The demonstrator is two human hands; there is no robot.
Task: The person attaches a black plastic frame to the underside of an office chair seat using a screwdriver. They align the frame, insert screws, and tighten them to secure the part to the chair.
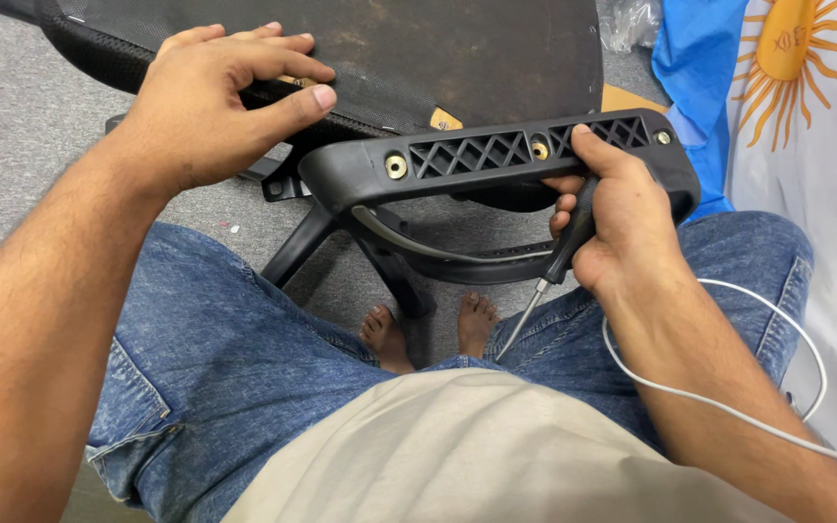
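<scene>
My left hand [220, 102] grips the edge of an upturned black mesh chair seat [418, 53], fingers on top and thumb along the rim. My right hand [617, 218] holds a black-handled screwdriver [564, 254] with its metal shaft pointing down toward my lap, while the same hand's thumb and fingers also clasp the black plastic armrest [467, 160]. The armrest shows a lattice underside and brass-coloured screw holes, and it lies against the seat's underside.
Black chair legs [341, 242] reach down to the grey carpet [21, 126]. My bare feet [428, 329] show between my jeans-clad knees. A white cable [728, 407] loops over my right thigh. A blue and white cloth with a yellow sun [806, 87] lies at the right.
</scene>
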